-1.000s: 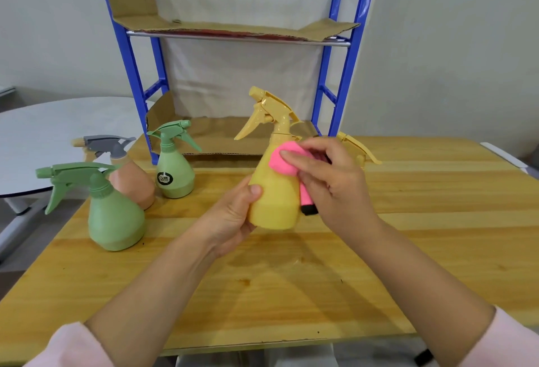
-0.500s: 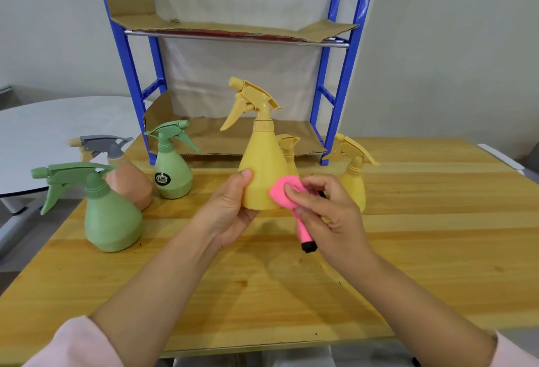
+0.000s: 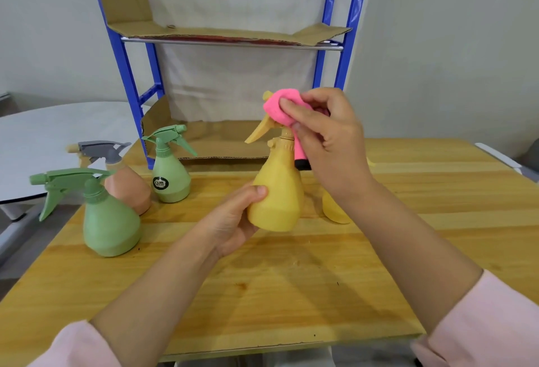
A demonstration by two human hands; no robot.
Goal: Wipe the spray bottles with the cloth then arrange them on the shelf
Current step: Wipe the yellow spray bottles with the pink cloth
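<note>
Pale wooden table (image 3: 291, 293) across the whole foreground. At its far edge, a blue-framed shelf (image 3: 233, 43), upper level lined with cardboard (image 3: 204, 31), another sheet on the lowest level at table height. Off to the left, apart from the wood, a white round table (image 3: 43, 145). Two bare forearms in from below, pink sleeves (image 3: 481, 323) at the bottom corners.

Near the left edge, a large green spray bottle (image 3: 110, 220), upright, nozzle to the left. Close behind it, a peach bottle (image 3: 128, 188) with a grey trigger head. Further back, in front of the shelf's left post, a small green spray bottle (image 3: 170, 177) with a round dark label, upright.

Mid-frame, over the middle of the table, the yellow spray bottle (image 3: 277, 200), upright, trigger to the left, base on or just above the wood — hard to tell. Behind the right wrist, a second yellow bottle (image 3: 335, 209) on the table, mostly hidden.

Low on the held bottle's body, the left hand (image 3: 233, 220): thumb across the front, fingers curled round the far side, clamped on it. Up at the spray head, the right hand (image 3: 329, 139), fingertips and thumb pinched together on a pink cloth (image 3: 280, 107) — bunched over the top of the nozzle, a black-edged tail hanging beside the neck.
</note>
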